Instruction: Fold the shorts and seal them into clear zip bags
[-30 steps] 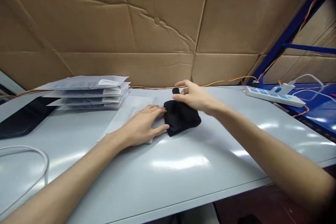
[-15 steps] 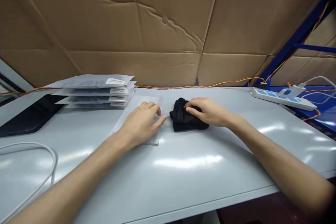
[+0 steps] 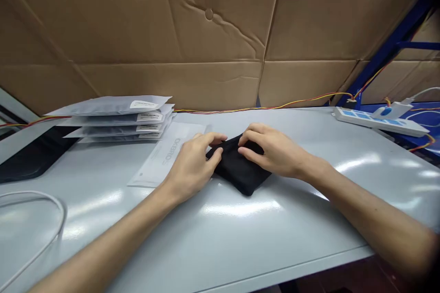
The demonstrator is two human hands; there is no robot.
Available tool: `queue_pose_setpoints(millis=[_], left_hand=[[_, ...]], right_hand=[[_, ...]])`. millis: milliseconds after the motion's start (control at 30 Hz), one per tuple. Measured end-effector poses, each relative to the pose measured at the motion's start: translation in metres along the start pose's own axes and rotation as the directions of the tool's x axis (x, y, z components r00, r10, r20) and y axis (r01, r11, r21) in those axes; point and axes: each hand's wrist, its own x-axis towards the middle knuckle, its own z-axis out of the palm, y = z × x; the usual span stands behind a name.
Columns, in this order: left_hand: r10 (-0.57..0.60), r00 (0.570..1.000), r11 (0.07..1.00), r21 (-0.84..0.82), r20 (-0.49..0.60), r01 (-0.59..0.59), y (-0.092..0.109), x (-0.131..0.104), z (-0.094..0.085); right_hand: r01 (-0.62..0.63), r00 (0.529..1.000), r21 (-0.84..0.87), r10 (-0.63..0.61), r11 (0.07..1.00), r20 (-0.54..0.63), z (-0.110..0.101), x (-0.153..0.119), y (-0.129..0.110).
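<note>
A folded piece of black cloth lies on the grey tabletop in front of me, turned with one corner toward me. My left hand grips its left corner, thumb in front and fingers behind. On the upper right part of the cloth, my right hand has its thumb and fingers bent together, pinching the fabric. Partly beneath my left hand is a flat, frosted plastic bag with grey printed letters. What the cloth is made into cannot be made out.
A stack of filled, labelled plastic bags stands at the back left beside a black flat object. A white cable loops at the left. At the far right sits a power strip. Cardboard walls the back.
The black cloth has turned, its corner now pointing at me, and looks flatter. My left hand has come from over the plastic bag to the cloth's left corner. More of the bag's print shows.
</note>
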Motion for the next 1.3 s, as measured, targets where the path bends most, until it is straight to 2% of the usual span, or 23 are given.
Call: queue_pose_setpoints(millis=[100, 233, 300, 367, 433, 500, 633, 833, 900, 967, 1033, 1067, 1167, 1233, 1300], left_hand=[[-0.004, 0.999, 0.989, -0.146, 0.037, 0.009, -0.002, 0.002, 0.0], [0.013, 0.995, 0.967, -0.256, 0.096, 0.012, -0.005, 0.005, -0.001], [0.022, 0.994, 0.982, -0.188, 0.107, -0.002, -0.006, 0.005, -0.001], [0.043, 0.993, 0.999, -0.012, 0.11, -0.042, -0.007, 0.004, 0.0], [0.069, 0.99, 0.983, 0.162, 0.126, -0.089, -0.009, 0.003, 0.0], [0.081, 0.985, 0.961, 0.249, 0.155, -0.118, -0.01, 0.002, 0.0], [0.097, 0.972, 0.945, 0.288, 0.213, -0.157, -0.012, 0.002, 0.0], [0.129, 0.967, 0.955, 0.235, 0.221, -0.182, -0.008, 0.004, 0.001], [0.094, 0.978, 0.96, 0.244, 0.188, -0.139, -0.008, 0.004, -0.001], [0.021, 0.995, 0.944, 0.325, 0.096, -0.052, -0.008, 0.004, -0.004], [-0.059, 0.998, 0.894, 0.446, 0.005, 0.05, -0.009, 0.005, -0.007], [-0.093, 0.996, 0.865, 0.495, -0.005, 0.084, -0.01, 0.004, -0.009], [-0.14, 0.987, 0.838, 0.54, 0.078, 0.076, -0.016, 0.004, -0.013], [-0.113, 0.984, 0.871, 0.49, 0.141, 0.03, -0.021, 0.004, -0.014], [-0.072, 0.98, 0.902, 0.432, 0.186, -0.016, -0.024, 0.005, -0.015]], right_hand=[[0.084, 0.994, -0.009, -0.085, 0.996, -0.067, 0.003, 0.002, 0.007], [0.1, 0.995, 0.003, -0.1, 0.995, -0.031, 0.006, 0.003, 0.015], [0.051, 0.999, 0.001, -0.051, 0.999, 0.016, 0.007, 0.004, 0.016], [0.008, 0.999, -0.009, -0.007, 1.0, 0.039, 0.008, 0.003, 0.016], [-0.019, 0.999, -0.014, 0.02, 1.0, 0.039, 0.009, 0.003, 0.016], [-0.033, 0.998, -0.006, 0.033, 0.999, 0.048, 0.008, 0.003, 0.015], [-0.046, 0.995, 0.038, 0.043, 0.998, 0.087, 0.006, 0.003, 0.011], [-0.04, 0.99, 0.057, 0.032, 0.998, 0.136, 0.007, 0.004, 0.009], [-0.048, 0.988, 0.046, 0.041, 0.998, 0.146, 0.007, 0.003, 0.011], [-0.074, 0.986, 0.043, 0.067, 0.996, 0.153, 0.006, 0.003, 0.015], [-0.11, 0.982, 0.05, 0.101, 0.993, 0.161, 0.004, 0.002, 0.018], [-0.134, 0.978, 0.056, 0.122, 0.989, 0.168, 0.002, 0.001, 0.02], [-0.209, 0.954, 0.062, 0.189, 0.976, 0.233, -0.004, -0.001, 0.021], [-0.236, 0.938, 0.059, 0.211, 0.97, 0.276, -0.007, -0.002, 0.021], [-0.218, 0.941, 0.064, 0.193, 0.974, 0.277, -0.009, -0.003, 0.022]])
